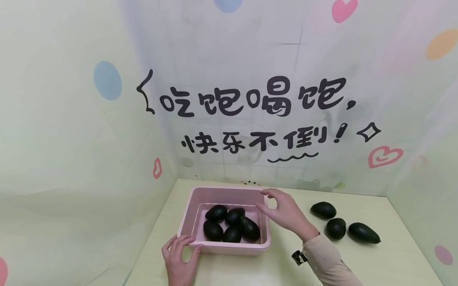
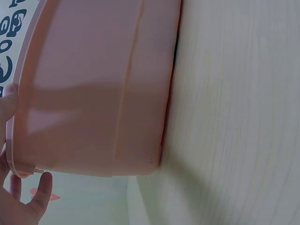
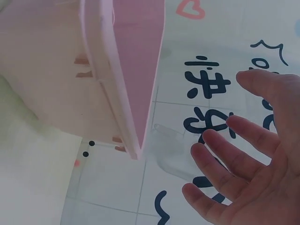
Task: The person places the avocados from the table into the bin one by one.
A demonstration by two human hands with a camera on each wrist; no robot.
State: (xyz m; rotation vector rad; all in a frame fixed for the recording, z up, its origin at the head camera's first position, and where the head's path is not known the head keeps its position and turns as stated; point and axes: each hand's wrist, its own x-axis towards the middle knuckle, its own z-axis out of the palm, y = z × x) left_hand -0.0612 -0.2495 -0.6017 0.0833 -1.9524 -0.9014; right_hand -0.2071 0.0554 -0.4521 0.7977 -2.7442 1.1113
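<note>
A pink rectangular bin [image 1: 247,248] stands on the table with several dark green, avocado-like fruits [image 1: 250,228] inside. My left hand [image 1: 181,260] rests its fingers on the bin's front left corner; in the left wrist view its fingers [image 2: 43,190] lie at the rim of the bin [image 2: 93,93]. Over the bin's right rim, near the back right corner, hovers my right hand [image 1: 286,210], fingers spread and holding nothing. The right wrist view shows that hand [image 3: 248,168] apart from the bin [image 3: 51,70], its fingers slightly bent.
Right of the bin, three more dark fruits lie on the table [image 1: 282,270]: one at the back [image 1: 323,210], one in the middle [image 1: 335,228] and a longer one [image 1: 363,233] at the right. A printed cloth wall [image 1: 250,171] stands behind, with side walls left and right.
</note>
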